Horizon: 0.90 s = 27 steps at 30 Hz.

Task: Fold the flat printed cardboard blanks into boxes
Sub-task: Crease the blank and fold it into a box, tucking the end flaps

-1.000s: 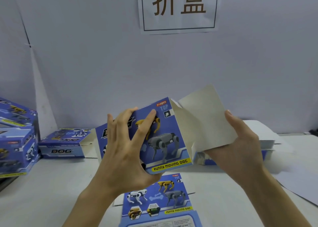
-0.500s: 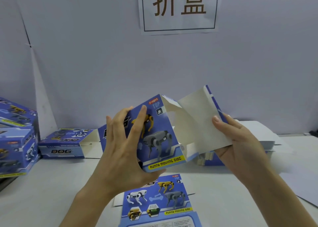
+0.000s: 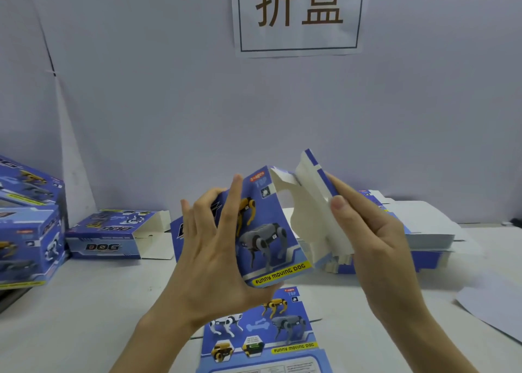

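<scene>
Holding up a half-folded box [image 3: 271, 231] over the table [image 3: 84, 310], at the centre of the view. Gripped from 9 o'clock by the left hand [image 3: 209, 254]: fingers spread wide and almost straight over the printed face with the robot dogs, thumb hooked under the lower corner. Pinched from 3 o'clock by the right hand [image 3: 375, 237]: thumb pressed on the white inner side of the end flap [image 3: 313, 203], other fingers behind on the blue outer side. Flap bent toward the open end of the box, not closed.

Directly below, at 6 o'clock, a flat printed blank [image 3: 265, 336] lying face up on the table, apart from the box. At 3 o'clock, behind the right hand, a stack of flat blanks [image 3: 432, 231]. At 9 o'clock, an open-ended folded box [image 3: 107, 240] lying on its side; further left, at the frame edge, stacked folded boxes [image 3: 28, 231]. Free room on the table at 7 to 8 o'clock, and at 4 o'clock up to the edge of a white paper sheet [image 3: 491, 305].
</scene>
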Each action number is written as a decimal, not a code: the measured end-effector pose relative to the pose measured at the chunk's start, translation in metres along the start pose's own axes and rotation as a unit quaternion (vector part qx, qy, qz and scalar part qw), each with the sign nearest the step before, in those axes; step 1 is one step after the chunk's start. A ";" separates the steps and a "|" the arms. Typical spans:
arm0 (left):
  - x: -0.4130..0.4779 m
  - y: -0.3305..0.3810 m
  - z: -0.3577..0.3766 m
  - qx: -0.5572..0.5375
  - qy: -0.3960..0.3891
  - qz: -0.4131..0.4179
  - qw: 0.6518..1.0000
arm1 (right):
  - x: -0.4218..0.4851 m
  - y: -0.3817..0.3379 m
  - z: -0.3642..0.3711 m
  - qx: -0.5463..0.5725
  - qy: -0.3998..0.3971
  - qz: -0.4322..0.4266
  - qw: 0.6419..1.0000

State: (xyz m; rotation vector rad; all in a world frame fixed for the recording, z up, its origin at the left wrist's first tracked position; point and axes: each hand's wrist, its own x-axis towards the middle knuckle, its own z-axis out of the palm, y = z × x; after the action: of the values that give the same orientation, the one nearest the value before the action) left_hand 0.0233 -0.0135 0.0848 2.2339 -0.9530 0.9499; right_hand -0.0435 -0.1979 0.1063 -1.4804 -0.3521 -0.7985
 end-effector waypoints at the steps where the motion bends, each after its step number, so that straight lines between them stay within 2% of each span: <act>1: 0.000 0.001 0.001 0.006 0.003 0.011 1.000 | -0.001 0.000 0.003 -0.008 -0.004 -0.007 1.000; 9: 0.000 0.010 0.000 0.041 0.031 0.013 0.999 | -0.015 0.012 0.022 -0.093 -0.022 -0.046 0.994; 12: -0.001 0.010 0.001 0.052 0.037 0.017 0.998 | -0.018 0.011 0.026 -0.079 -0.058 -0.040 0.994; 16: 0.001 0.004 -0.008 0.069 0.018 0.025 0.997 | -0.010 0.006 0.013 -0.142 -0.124 -0.046 0.981; 19: 0.002 0.005 -0.013 0.086 -0.013 0.055 0.995 | -0.007 0.007 0.007 -0.123 -0.145 -0.015 0.982; 21: 0.003 0.009 -0.014 0.106 -0.007 0.067 0.992 | -0.009 0.007 0.010 -0.103 -0.164 0.004 0.981; 27: 0.003 0.012 -0.019 0.115 0.014 0.080 0.990 | -0.015 0.000 0.014 -0.171 -0.186 -0.035 0.967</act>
State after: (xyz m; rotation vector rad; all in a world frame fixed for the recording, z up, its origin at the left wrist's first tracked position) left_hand 0.0080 -0.0094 0.1010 2.3514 -1.0701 1.2138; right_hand -0.0501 -0.1805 0.0976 -1.9589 -0.5714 -0.6550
